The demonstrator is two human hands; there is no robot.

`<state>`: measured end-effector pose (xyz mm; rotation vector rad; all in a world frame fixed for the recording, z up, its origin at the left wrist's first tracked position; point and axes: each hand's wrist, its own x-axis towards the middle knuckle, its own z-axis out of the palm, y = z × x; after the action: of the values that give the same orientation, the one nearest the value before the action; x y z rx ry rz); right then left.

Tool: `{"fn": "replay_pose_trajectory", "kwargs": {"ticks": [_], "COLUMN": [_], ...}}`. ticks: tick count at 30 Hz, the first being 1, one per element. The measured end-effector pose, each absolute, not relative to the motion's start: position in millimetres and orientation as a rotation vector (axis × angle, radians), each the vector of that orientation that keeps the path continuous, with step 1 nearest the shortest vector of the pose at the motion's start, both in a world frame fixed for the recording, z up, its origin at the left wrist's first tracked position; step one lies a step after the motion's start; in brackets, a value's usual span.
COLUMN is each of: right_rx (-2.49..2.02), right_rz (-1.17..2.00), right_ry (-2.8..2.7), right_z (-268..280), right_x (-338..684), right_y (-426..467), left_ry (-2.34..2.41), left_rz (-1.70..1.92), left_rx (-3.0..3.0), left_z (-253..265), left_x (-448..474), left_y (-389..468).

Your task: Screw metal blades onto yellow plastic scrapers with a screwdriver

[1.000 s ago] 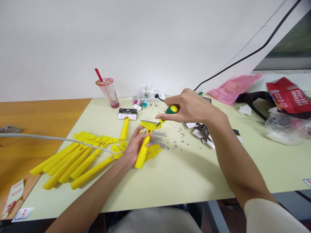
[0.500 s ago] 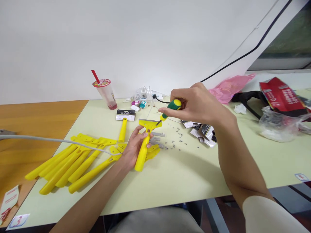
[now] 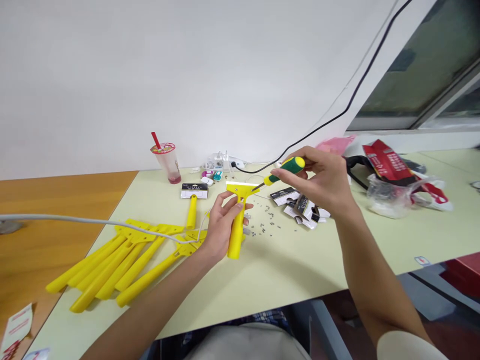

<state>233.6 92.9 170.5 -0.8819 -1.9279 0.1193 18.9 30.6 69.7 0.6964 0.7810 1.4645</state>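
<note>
While a loose pile of long yellow plastic scraper handles (image 3: 105, 274) lies at the left of the pale green tabletop (image 3: 292, 285), a thin grey cable (image 3: 86, 218) runs in from the left edge and crosses over it. Behind stands a clear plastic cup with a red straw (image 3: 167, 164), near the wall. Next, a yellow handle with a black-and-white card header (image 3: 191, 212) lies flat. At centre, left hand (image 3: 221, 227) is clamped on a yellow plastic T-shaped scraper (image 3: 236, 235), fingers wrapped round its handle, head up and raised above the table. Right hand (image 3: 322, 177) pinches a green-and-yellow screwdriver (image 3: 290, 166) between thumb and fingers, shaft slanting down-left to the right end of the scraper head; tip seems to touch there, too small to be sure. Small metal fasteners (image 3: 271, 223) are scattered just right of the scraper, then black-and-white card packaging (image 3: 307, 207), overlapping. Far right: crumpled clear plastic bag (image 3: 386, 197) beside a red printed bag (image 3: 388, 162).
</note>
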Motion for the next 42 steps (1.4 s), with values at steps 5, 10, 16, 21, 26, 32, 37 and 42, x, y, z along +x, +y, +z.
{"fn": "replay_pose_trajectory", "kwargs": {"ticks": [5, 10, 16, 21, 26, 32, 37, 42], "right_rx": [-0.835, -0.990, -1.491, -1.734, -1.736, -1.725, -1.657, -1.383], "right_rz": [-0.052, -0.106, 0.367, 0.368, 0.591, 0.774, 0.687, 0.376], "right_ry": [-1.799, -1.759, -1.851, -1.807, -1.885, -1.937, -1.973, -1.926], "right_z": [182, 179, 118, 69, 48, 49, 89, 139], "right_x": [245, 286, 349, 380, 388, 381, 365, 322], "right_y": [71, 74, 115, 156, 179, 178, 161, 135], "left_ry": [0.815, 0.563, 0.292, 0.268, 0.359, 0.530, 0.631, 0.665], "left_rz": [1.498, 1.540, 1.526, 1.562, 1.576, 1.553, 1.670, 1.755], "left_rx": [0.740, 0.837, 1.083, 1.283, 1.556, 1.856, 1.955, 1.968], "left_z": [86, 110, 155, 171, 179, 190, 198, 204], "left_x": [41, 45, 32, 13, -15, -48, -65, -73], "left_y": [42, 62, 82, 89, 85, 77, 73, 71]}}
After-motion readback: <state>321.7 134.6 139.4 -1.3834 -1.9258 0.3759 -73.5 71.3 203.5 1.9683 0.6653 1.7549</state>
